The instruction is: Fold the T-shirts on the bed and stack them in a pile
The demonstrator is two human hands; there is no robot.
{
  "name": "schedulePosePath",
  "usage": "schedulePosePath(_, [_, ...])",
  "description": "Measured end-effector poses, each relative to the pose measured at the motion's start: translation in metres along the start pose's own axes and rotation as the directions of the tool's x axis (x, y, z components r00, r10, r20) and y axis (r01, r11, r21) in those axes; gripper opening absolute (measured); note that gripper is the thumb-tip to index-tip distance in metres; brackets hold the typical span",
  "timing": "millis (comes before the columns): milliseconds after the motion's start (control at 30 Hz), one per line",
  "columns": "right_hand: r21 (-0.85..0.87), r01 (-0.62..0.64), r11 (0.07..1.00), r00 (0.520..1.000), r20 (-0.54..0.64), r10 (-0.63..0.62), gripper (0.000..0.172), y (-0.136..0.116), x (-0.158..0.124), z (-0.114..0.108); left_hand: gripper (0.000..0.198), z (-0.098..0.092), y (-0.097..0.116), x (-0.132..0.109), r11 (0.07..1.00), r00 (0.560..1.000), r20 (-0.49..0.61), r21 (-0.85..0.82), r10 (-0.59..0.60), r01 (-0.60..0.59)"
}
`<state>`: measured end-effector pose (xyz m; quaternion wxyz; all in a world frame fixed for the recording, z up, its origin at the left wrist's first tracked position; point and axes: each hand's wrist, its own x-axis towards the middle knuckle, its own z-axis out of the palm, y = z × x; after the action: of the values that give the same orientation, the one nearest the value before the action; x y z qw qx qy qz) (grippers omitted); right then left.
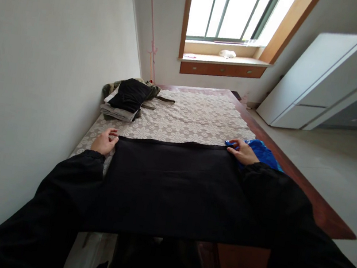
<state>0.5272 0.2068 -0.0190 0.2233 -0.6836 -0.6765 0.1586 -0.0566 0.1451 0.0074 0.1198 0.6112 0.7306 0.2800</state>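
A black garment (174, 182) lies spread flat across the near part of a lace-patterned tablecloth (197, 119). My left hand (105, 141) pinches the garment's far left corner, fingers closed on the cloth. My right hand (243, 151) pinches its far right corner in the same way. Both arms are in black sleeves and reach out along the garment's two sides. A blue cloth (264, 153) lies just beyond my right hand, partly under it.
A pile of folded clothes (128, 99) with a black piece on top sits at the far left by the wall. The wooden table edge (293, 173) runs along the right. A white cabinet (321, 79) and a window (233, 10) stand beyond.
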Motion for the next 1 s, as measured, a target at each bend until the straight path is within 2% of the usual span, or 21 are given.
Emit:
schedulePosePath(67, [-0.093,0.064,0.994,0.998,-0.003,-0.065,0.054,-0.008,-0.018,-0.009,0.041,-0.015,0.015,-0.028,0.989,0.989,0.074,0.057,0.129,-0.133])
schedulePosePath(100, [-0.147,0.132,0.98,0.991,-0.017,-0.136,0.058,-0.015,-0.033,-0.013,0.041,-0.022,0.024,-0.046,0.97,0.967,0.138,0.084,0.214,-0.227])
schedulePosePath(133, [-0.197,0.217,0.956,0.974,-0.024,-0.226,0.059,-0.024,-0.052,-0.016,0.043,-0.028,0.034,-0.066,0.944,0.933,0.211,0.097,0.291,-0.316])
schedulePosePath(200, [-0.209,0.42,0.883,0.907,0.058,-0.417,0.059,-0.049,-0.099,-0.016,0.048,-0.033,0.052,-0.11,0.891,0.871,0.312,0.13,0.379,-0.435])
schedulePosePath(267, [-0.209,0.524,0.826,0.851,0.149,-0.503,0.06,-0.075,-0.15,-0.007,0.054,-0.027,0.065,-0.15,0.855,0.842,0.362,0.185,0.399,-0.485])
schedulePosePath(300, [-0.225,0.536,0.814,0.844,0.164,-0.51,0.06,-0.085,-0.173,0.001,0.057,-0.02,0.068,-0.167,0.849,0.847,0.361,0.216,0.39,-0.482])
schedulePosePath(400, [-0.316,0.488,0.814,0.872,0.145,-0.467,0.064,-0.096,-0.221,0.03,0.062,0.005,0.063,-0.202,0.833,0.88,0.317,0.322,0.353,-0.45])
schedulePosePath(467, [-0.393,0.392,0.832,0.912,0.048,-0.407,0.064,-0.086,-0.233,0.045,0.064,0.016,0.052,-0.214,0.824,0.911,0.247,0.395,0.331,-0.406])
schedulePosePath(533, [-0.439,0.307,0.844,0.934,-0.033,-0.357,0.064,-0.067,-0.236,0.052,0.066,0.019,0.04,-0.221,0.818,0.931,0.185,0.445,0.314,-0.364])
schedulePosePath(633, [-0.452,0.294,0.842,0.939,-0.03,-0.344,0.063,-0.041,-0.236,0.045,0.067,0.011,0.027,-0.226,0.816,0.943,0.153,0.474,0.294,-0.331])
schedulePosePath(700, [-0.448,0.304,0.841,0.938,-0.014,-0.347,0.061,-0.039,-0.237,0.037,0.066,0.004,0.027,-0.228,0.82,0.947,0.147,0.475,0.284,-0.32])
schedulePosePath(767, [-0.443,0.283,0.85,0.942,-0.037,-0.333,0.059,-0.054,-0.239,0.035,0.064,0.004,0.039,-0.23,0.832,0.952,0.126,0.464,0.278,-0.305])
schedulePosePath(833, [-0.423,0.263,0.867,0.943,-0.079,-0.324,0.057,-0.086,-0.242,0.041,0.06,0.012,0.064,-0.232,0.85,0.951,0.119,0.428,0.284,-0.307])
schedulePosePath(900, [-0.375,0.311,0.873,0.931,-0.064,-0.36,0.053,-0.126,-0.244,0.057,0.057,0.03,0.096,-0.233,0.863,0.936,0.159,0.364,0.313,-0.35])
schedulePosePath(1000, [-0.28,0.456,0.845,0.887,0.062,-0.458,0.053,-0.18,-0.245,0.089,0.055,0.063,0.137,-0.231,0.859,0.892,0.244,0.267,0.379,-0.438])
